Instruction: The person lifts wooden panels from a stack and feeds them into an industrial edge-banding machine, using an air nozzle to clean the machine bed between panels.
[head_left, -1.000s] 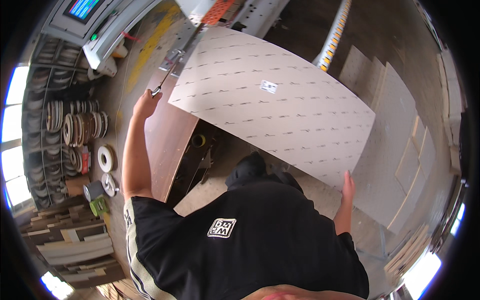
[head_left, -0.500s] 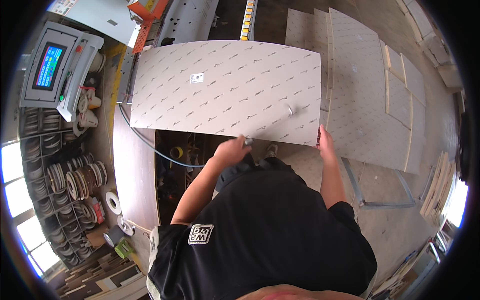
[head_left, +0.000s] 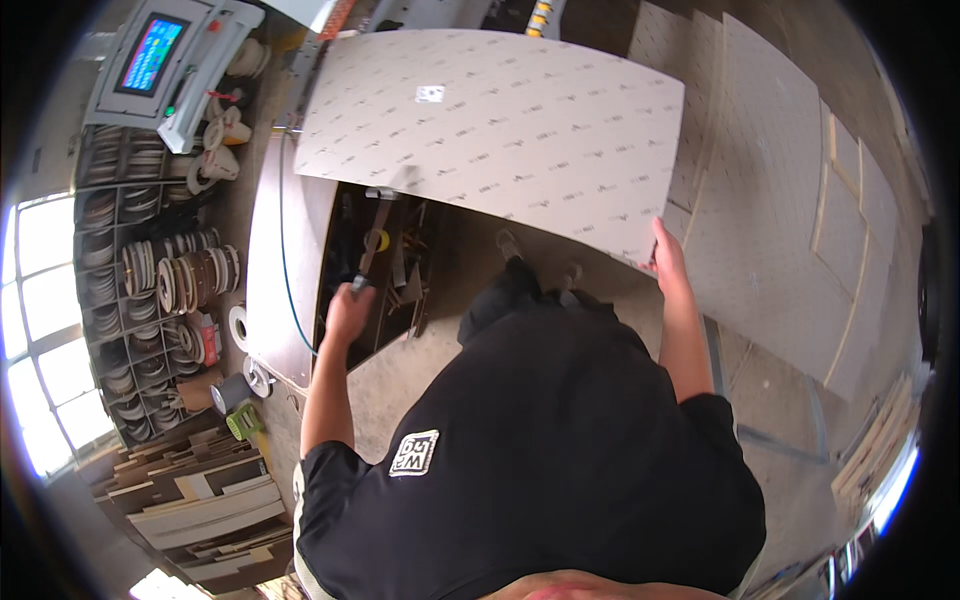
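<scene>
My left hand (head_left: 347,312) is closed round the grip of a long-handled tool (head_left: 372,250). A short, shiny crosswise head sits at the tool's far end, by the board's near edge; motion blur hides its exact kind. In front of me lies a large pale board (head_left: 500,130) with rows of small print and a white label (head_left: 430,94). My right hand (head_left: 672,262) grips the board's near right corner, thumb on top and fingers partly hidden below. A thin blue hose (head_left: 285,250) hangs from the machine and passes behind my left forearm.
A control panel (head_left: 152,55) with a lit screen stands at the far left. Below it are racks of edge-band rolls (head_left: 190,280). Large stacked boards (head_left: 770,200) fill the right side. A brown-topped bench (head_left: 285,240) stands left, with offcuts (head_left: 200,505) nearer me.
My left hand has swung left with the tool, from over the board's near edge to above the bench's open side. The board's near right corner has shifted nearer, my right hand still on it.
</scene>
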